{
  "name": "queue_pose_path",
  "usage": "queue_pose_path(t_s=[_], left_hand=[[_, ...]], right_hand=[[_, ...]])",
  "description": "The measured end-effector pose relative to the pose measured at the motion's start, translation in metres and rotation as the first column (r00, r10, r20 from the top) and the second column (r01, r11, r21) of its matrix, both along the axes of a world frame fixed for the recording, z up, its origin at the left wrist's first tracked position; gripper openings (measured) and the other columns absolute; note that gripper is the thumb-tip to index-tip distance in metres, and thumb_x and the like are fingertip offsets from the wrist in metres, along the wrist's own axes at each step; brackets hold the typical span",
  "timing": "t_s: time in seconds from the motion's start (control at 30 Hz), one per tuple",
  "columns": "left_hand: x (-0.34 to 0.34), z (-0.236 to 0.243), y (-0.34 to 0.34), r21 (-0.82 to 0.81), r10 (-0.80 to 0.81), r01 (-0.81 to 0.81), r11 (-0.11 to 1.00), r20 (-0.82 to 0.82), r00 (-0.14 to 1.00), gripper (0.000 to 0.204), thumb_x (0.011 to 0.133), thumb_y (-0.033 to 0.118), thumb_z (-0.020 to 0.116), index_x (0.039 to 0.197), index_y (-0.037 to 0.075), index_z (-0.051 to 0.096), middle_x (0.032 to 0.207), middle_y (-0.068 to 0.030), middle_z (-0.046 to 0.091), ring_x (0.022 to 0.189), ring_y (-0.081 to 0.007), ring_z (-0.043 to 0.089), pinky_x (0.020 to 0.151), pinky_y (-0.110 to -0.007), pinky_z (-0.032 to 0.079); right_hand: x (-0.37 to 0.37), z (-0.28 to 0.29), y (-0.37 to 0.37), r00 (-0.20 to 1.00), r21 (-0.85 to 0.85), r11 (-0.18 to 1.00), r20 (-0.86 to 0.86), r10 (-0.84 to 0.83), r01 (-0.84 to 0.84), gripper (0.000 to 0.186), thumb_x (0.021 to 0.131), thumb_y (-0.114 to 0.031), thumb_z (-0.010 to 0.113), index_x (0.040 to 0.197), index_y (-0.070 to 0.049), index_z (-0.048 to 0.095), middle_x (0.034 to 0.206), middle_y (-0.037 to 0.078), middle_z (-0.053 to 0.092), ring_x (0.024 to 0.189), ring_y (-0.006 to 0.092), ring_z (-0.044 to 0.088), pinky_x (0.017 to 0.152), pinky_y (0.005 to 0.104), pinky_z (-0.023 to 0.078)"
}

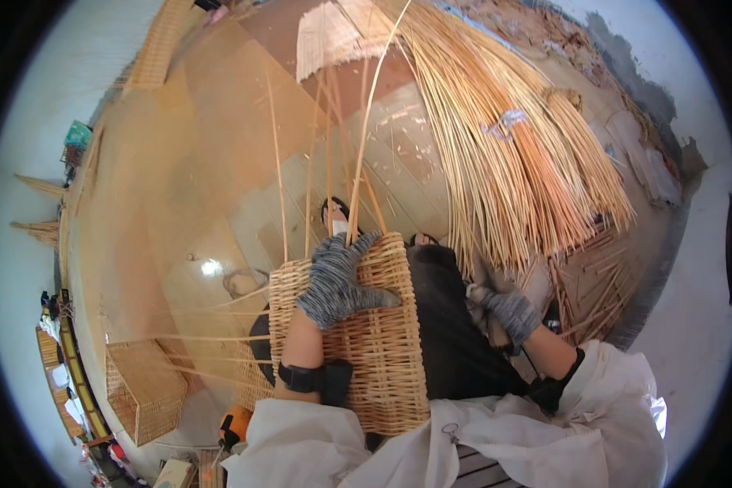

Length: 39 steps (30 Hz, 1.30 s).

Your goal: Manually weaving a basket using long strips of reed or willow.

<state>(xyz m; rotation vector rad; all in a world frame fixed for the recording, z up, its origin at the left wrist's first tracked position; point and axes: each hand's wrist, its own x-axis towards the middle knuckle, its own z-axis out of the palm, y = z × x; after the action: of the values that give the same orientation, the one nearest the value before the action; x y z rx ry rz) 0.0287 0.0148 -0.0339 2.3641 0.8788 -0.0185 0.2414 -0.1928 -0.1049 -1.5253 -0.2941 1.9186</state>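
A woven wicker panel (pixel 374 358) of pale canes rests across my lap, with several long upright stakes (pixel 309 179) rising from its far edge. My left hand (pixel 337 285), in a grey striped knit glove, lies on the upper part of the weave. Its thumb stretches right across the face and its fingers reach the far edge, around the base of the stakes. My right hand (pixel 512 313), in a matching glove, is beside my right leg, apart from the panel. Its fingers are curled; something blurred and dark is at them, too indistinct to name.
Large bundles of loose canes (pixel 504 163) spread over the floor ahead right, with cut offcuts (pixel 598 285) nearer. A finished-looking woven box (pixel 146 382) stands at left. Canes stick out leftward from the work. An orange-and-black tool (pixel 236 424) lies near my left side.
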Motion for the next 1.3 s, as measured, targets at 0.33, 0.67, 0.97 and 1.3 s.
queue_pose_path(t_s=[0.33,0.67,0.97,1.3], left_hand=[[0.012,0.013,-0.019,0.137,-0.093,0.08,0.987,0.093,0.991,0.096,0.042,0.069,0.069,0.118,0.013,0.054,0.107,-0.0157,0.052,0.104,-0.0383,0.044,0.097,-0.048,0.026],[0.015,0.007,-0.011,0.155,-0.168,0.13,0.979,0.266,0.949,0.089,0.037,0.061,0.075,0.109,0.012,0.059,0.096,-0.0124,0.049,0.095,-0.0336,0.045,0.088,-0.047,0.032],[0.025,0.011,0.0,0.123,-0.055,0.031,0.992,0.204,0.977,0.086,0.037,0.057,0.077,0.108,0.012,0.059,0.098,-0.0104,0.051,0.098,-0.0323,0.045,0.087,-0.044,0.035],[0.022,0.017,-0.006,0.176,-0.124,0.089,0.98,0.201,0.972,0.089,0.04,0.061,0.074,0.113,0.012,0.056,0.107,-0.0128,0.048,0.102,-0.0332,0.043,0.093,-0.047,0.03]], right_hand=[[0.049,0.047,-0.027,0.937,0.311,0.95,0.335,-0.099,-0.011,0.038,0.082,-0.02,0.061,0.113,0.0,0.053,0.087,0.007,0.059,0.079,0.0166,0.056,0.073,0.0282,0.045],[0.05,0.048,0.037,0.701,0.56,0.664,0.709,-0.075,-0.496,0.034,0.084,-0.033,0.056,0.101,-0.003,0.059,0.083,0.007,0.059,0.071,0.0163,0.056,0.067,0.0263,0.046],[0.049,0.055,0.055,0.754,0.569,0.689,0.655,-0.048,-0.45,0.036,0.085,-0.029,0.057,0.103,0.002,0.058,0.098,0.018,0.061,0.09,0.0276,0.061,0.078,0.0333,0.048],[0.06,0.076,0.032,0.826,0.657,0.592,0.563,0.026,-0.466,0.035,0.084,-0.028,0.057,0.102,0.002,0.058,0.099,0.017,0.06,0.089,0.0295,0.06,0.079,0.0355,0.047]])
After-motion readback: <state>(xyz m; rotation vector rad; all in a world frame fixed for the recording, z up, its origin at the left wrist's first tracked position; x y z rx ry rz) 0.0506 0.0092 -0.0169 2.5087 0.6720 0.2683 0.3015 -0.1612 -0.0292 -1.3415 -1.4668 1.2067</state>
